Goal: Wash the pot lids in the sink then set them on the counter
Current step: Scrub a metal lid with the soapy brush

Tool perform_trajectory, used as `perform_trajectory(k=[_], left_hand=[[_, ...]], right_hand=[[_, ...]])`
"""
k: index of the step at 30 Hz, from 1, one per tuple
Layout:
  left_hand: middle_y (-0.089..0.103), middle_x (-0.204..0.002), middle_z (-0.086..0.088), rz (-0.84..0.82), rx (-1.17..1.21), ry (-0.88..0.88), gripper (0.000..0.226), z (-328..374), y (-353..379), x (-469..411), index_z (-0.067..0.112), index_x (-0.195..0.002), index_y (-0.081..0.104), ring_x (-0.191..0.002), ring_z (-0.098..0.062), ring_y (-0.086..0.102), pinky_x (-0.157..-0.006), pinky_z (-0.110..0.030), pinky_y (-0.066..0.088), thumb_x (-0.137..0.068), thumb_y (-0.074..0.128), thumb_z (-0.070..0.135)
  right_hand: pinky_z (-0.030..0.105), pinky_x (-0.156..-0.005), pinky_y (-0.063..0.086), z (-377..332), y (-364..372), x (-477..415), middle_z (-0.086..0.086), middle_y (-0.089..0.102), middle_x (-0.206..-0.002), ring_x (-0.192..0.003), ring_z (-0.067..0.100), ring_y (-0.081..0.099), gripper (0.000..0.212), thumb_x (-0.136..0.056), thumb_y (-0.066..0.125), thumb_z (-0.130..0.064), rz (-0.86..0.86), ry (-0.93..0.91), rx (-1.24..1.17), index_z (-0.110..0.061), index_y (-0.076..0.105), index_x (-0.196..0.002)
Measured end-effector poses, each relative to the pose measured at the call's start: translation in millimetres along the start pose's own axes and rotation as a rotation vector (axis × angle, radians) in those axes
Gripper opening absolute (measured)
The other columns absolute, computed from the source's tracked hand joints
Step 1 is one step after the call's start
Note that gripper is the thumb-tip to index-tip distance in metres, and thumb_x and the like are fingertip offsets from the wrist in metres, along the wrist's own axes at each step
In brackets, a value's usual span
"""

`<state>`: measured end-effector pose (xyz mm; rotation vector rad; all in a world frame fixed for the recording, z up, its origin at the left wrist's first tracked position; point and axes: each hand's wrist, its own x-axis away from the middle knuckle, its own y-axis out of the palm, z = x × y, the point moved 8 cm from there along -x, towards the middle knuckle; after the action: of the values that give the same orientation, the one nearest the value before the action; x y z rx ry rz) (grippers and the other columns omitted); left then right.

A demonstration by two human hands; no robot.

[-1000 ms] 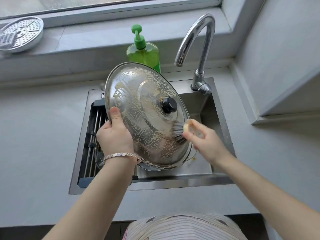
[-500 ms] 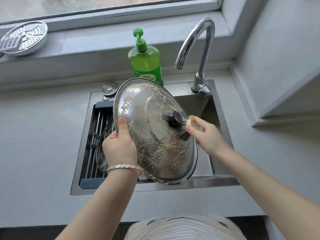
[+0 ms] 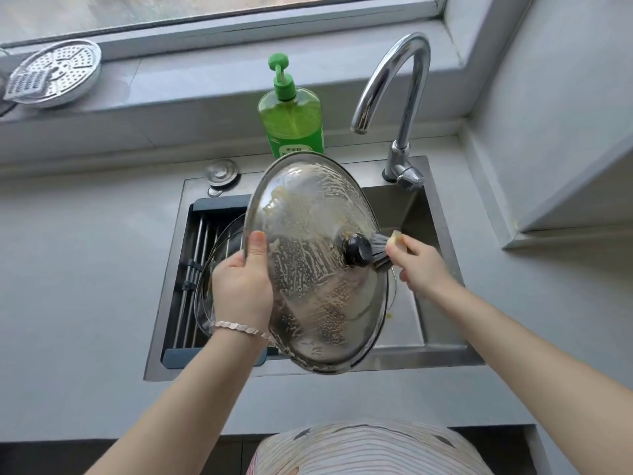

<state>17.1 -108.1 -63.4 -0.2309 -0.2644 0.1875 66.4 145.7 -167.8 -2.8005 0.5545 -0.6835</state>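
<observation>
A large steel pot lid [image 3: 308,269] with a black knob [image 3: 356,250] is held tilted over the sink [image 3: 442,347], its domed top streaked with soap foam. My left hand [image 3: 241,289] grips its left rim, thumb on top. My right hand [image 3: 421,265] holds a dish brush [image 3: 382,253] whose dark bristles press against the lid beside the knob. A second lid, of glass [image 3: 212,269], lies on the drain rack below, partly hidden by the steel lid and my left hand.
A green dish-soap pump bottle [image 3: 291,114] stands behind the sink, next to the chrome tap [image 3: 400,97]. A dark drain rack [image 3: 191,269] fills the sink's left half. A perforated steamer plate [image 3: 54,73] rests on the windowsill. Grey counter [image 3: 85,286] flanks the sink.
The brush moved up from the lid's lower right to the knob. The lid has swung a little rightward in my left hand's grip.
</observation>
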Motion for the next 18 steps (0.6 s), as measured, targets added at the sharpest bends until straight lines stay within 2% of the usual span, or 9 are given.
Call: perform_trajectory(k=[2,4,6,8,9,13,18], left_hand=[[0.050,-0.058,-0.011,-0.014,-0.020,0.027,0.045,1,2,3,0.003,-0.061,0.052,-0.059,-0.023,0.045,-0.058,-0.033,0.039,-0.090,0.054,0.037],[0.052,-0.054,-0.009,-0.005,-0.015,0.011,0.047,-2,-2,2,0.002,-0.056,0.051,-0.056,-0.022,0.047,-0.056,-0.031,0.041,-0.090,0.055,0.035],[0.050,-0.054,-0.009,-0.035,-0.018,0.046,0.051,2,-1,6,-0.006,-0.058,0.051,-0.056,-0.022,0.045,-0.055,-0.032,0.039,-0.090,0.055,0.034],[0.047,-0.061,-0.013,-0.073,-0.032,0.104,0.052,7,3,12,-0.012,-0.063,0.054,-0.058,-0.023,0.041,-0.057,-0.034,0.035,-0.090,0.055,0.032],[0.046,-0.062,-0.013,-0.077,-0.037,0.113,0.054,8,4,13,-0.016,-0.063,0.053,-0.058,-0.023,0.040,-0.057,-0.034,0.034,-0.089,0.055,0.032],[0.045,-0.064,-0.013,-0.081,-0.008,0.090,0.057,5,4,7,-0.017,-0.067,0.055,-0.060,-0.025,0.040,-0.059,-0.037,0.035,-0.088,0.055,0.036],[0.047,-0.064,-0.014,-0.108,-0.040,0.116,0.062,5,7,9,-0.020,-0.066,0.052,-0.061,-0.024,0.042,-0.060,-0.036,0.035,-0.085,0.056,0.039]], right_hand=[[0.003,-0.038,0.031,-13,4,0,-0.019,0.046,-0.070,-0.052,-0.006,0.043,0.028,-0.092,0.056,-0.027,-0.015,-0.045,-0.035,-0.024,0.057,-0.119],[0.004,-0.038,0.032,-21,7,3,-0.021,0.045,-0.070,-0.051,-0.009,0.043,0.027,-0.092,0.057,-0.027,-0.045,-0.084,-0.066,-0.033,0.053,-0.117],[0.004,-0.037,0.028,-12,1,-1,-0.015,0.048,-0.071,-0.054,-0.003,0.039,0.028,-0.092,0.056,-0.030,-0.016,-0.032,-0.048,-0.031,0.053,-0.120],[0.009,-0.034,0.025,2,-3,-3,-0.004,0.051,-0.074,-0.047,0.006,0.038,0.024,-0.093,0.053,-0.031,0.006,0.072,0.000,-0.026,0.055,-0.116],[0.009,-0.033,0.024,2,-2,-1,-0.003,0.050,-0.075,-0.043,0.004,0.039,0.024,-0.093,0.053,-0.031,-0.002,0.083,-0.018,-0.026,0.056,-0.116],[0.005,-0.036,0.031,-22,7,6,-0.019,0.045,-0.067,-0.046,-0.009,0.042,0.025,-0.092,0.057,-0.028,-0.064,-0.068,-0.121,-0.040,0.048,-0.113],[0.006,-0.036,0.029,-5,-3,-2,-0.014,0.052,-0.069,-0.052,-0.002,0.042,0.021,-0.093,0.055,-0.030,0.017,0.030,-0.020,-0.031,0.056,-0.113]])
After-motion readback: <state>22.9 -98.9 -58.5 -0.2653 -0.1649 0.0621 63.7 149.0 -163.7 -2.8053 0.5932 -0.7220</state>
